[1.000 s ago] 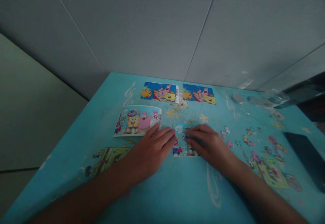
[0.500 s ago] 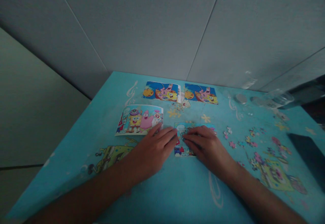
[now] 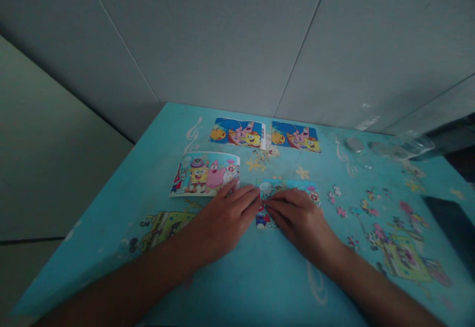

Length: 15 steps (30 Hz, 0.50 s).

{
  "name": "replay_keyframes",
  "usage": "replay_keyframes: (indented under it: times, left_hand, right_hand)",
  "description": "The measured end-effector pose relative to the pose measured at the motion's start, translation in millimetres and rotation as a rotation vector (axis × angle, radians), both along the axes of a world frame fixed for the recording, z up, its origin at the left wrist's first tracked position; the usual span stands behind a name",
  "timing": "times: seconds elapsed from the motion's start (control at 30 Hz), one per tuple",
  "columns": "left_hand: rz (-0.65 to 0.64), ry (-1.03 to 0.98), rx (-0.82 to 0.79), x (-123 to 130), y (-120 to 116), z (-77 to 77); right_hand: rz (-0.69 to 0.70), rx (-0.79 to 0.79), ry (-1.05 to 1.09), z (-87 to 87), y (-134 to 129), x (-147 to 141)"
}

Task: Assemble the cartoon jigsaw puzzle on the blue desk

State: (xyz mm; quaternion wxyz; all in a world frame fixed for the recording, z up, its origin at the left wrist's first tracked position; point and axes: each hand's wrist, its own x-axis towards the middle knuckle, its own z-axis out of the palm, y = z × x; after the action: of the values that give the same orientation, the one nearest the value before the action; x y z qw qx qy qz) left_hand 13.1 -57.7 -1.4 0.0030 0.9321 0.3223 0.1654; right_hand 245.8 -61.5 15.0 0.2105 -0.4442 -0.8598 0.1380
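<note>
A partly covered jigsaw puzzle (image 3: 264,222) with a colourful cartoon picture lies in front of me. Along its left edge rest the fingertips of my left hand (image 3: 232,213), the fingers stretched out. My right hand (image 3: 300,213) is over the puzzle's middle, thumb and fingers pinched near the left side on what looks like a small puzzle piece, mostly hidden by the fingers. Left of the puzzle lies a picture card (image 3: 204,174) with cartoon characters, its lower right corner beneath my left hand. The right hand hides much of the puzzle.
Loose puzzle pieces (image 3: 341,211) are scattered at the right. Toward the wall lie a blue picture card (image 3: 237,133) and a matching blue picture (image 3: 296,136). A clear jar (image 3: 415,145), a round lid (image 3: 354,144) and a dark flat object (image 3: 451,225) are on the right.
My right hand's fingertips have shifted a little left across the puzzle, closer to the left fingertips, uncovering more of its right side. My left hand has stayed at the left edge.
</note>
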Motion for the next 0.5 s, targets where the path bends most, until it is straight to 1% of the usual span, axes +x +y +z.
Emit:
replay_keyframes:
  times: [0.5]
  left_hand:
    - [-0.001,0.009,-0.005,-0.3,-0.8,2.3]
  right_hand:
    - [-0.029,0.071,-0.084,1.6,-0.1,-2.7]
